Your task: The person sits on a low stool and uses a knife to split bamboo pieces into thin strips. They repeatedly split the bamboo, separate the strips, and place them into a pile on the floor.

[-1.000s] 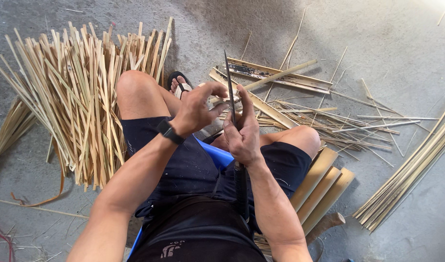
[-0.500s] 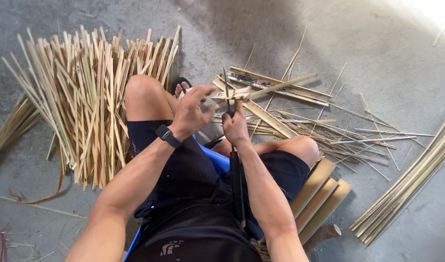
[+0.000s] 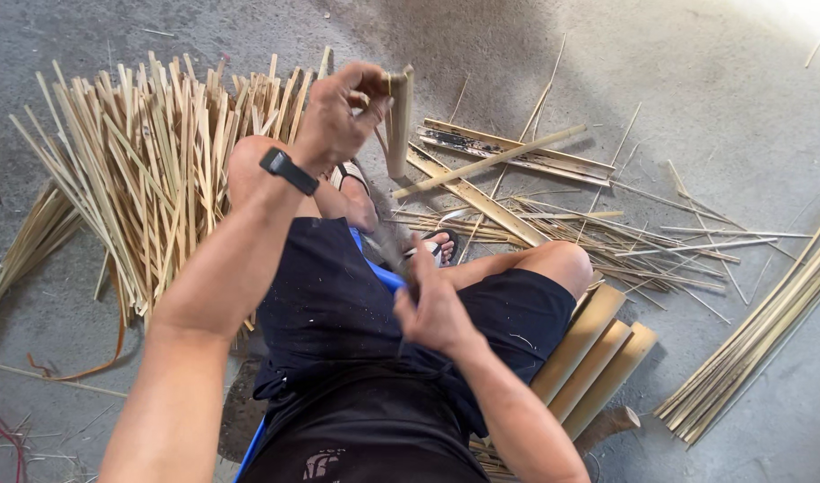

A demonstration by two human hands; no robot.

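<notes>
The left hand (image 3: 338,116) is now lifting the short pale bamboo strip (image 3: 398,121) to the upper centre, fingers clamped around it, parting from the right hand (image 3: 432,309), which is gripping a blurred blade at the lap, the splitting stroke apparently finishing.

I see a heap of split strips (image 3: 150,170) left, wide bamboo slats (image 3: 598,358) right, long canes (image 3: 768,331) on concrete

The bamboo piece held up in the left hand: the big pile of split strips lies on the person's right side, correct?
Not quite. The head view shows the left hand holding up the bamboo piece, but the big pile of split strips lies on the person's left side.
</notes>
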